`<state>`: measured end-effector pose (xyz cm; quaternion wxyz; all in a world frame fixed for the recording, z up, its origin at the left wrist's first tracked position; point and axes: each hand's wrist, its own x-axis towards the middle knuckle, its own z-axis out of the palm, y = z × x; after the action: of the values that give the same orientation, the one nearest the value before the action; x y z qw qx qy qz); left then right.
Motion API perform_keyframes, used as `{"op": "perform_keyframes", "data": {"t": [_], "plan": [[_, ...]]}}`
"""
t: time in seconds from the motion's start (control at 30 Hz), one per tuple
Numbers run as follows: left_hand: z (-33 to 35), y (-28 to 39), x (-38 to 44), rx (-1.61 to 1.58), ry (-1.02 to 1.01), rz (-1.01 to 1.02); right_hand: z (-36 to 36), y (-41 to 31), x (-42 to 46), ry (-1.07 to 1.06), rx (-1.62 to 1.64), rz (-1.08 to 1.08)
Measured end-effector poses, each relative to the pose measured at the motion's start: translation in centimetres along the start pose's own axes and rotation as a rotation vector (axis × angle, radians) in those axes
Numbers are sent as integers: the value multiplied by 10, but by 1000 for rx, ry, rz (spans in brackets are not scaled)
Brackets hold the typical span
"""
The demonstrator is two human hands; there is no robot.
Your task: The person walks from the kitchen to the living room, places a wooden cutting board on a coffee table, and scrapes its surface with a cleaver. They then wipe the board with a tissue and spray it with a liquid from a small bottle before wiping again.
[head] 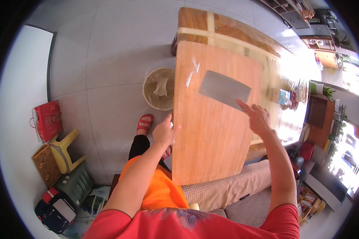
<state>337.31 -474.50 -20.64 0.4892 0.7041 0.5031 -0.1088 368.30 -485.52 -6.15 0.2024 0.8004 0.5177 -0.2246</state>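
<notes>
My right hand (258, 118) grips a wide steel cleaver (223, 88), its handle hidden in my fist. One finger lies along the blade, which is blurred and spans the upper middle of a large wooden board (208, 140). Whether the blade touches the wood cannot be told. White streaks of powder (191, 73) mark the board's surface near its left side. At the board's left edge, my left hand (164, 131) is closed around the rim, with a fingertip over the top.
Under the board is a stone-patterned table (194, 18). A lined waste bin (145, 92) stands on the floor by its left edge. A tissue box (282, 96) and a bowl of dark red fruit (293, 100) sit right. A sofa (248, 206) borders the near side; a yellow stool (62, 152) lies left.
</notes>
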Motion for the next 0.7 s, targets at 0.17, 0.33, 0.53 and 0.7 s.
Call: {"op": "perform_keyframes", "data": {"t": [0.17,0.33,0.53,0.7], "plan": [[21,-20,-19,49,44,145,-16,51,32,-45,-43,103],[18,-14,-27,-36,29,124,-48,26,100,-23,-206,-112],[30,-27,-22,-23,28,130,-83,15,129,88,-350,-355],[18,-15,-27,-34,1,99,-119,13,161,13,-451,-243]]}}
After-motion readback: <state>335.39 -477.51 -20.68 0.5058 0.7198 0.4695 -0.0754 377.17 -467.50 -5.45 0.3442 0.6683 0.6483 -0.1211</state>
